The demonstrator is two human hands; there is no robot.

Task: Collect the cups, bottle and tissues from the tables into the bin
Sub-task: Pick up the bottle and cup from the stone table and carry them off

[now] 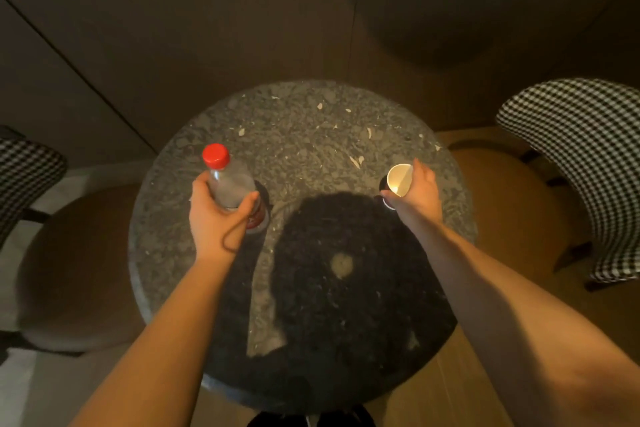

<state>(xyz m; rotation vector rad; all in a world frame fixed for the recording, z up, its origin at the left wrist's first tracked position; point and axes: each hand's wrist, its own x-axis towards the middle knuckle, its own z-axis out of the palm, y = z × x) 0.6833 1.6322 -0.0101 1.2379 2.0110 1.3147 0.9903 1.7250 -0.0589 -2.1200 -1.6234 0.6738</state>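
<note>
Head view, steeply down, close over table [311,121]

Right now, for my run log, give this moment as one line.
left hand: grips bottle | right hand: holds cup | place: round table | bin: not in view

Tabletop [311,135] open between bottle [230,184] and cup [398,180]; chairs [575,149] flank.
</note>
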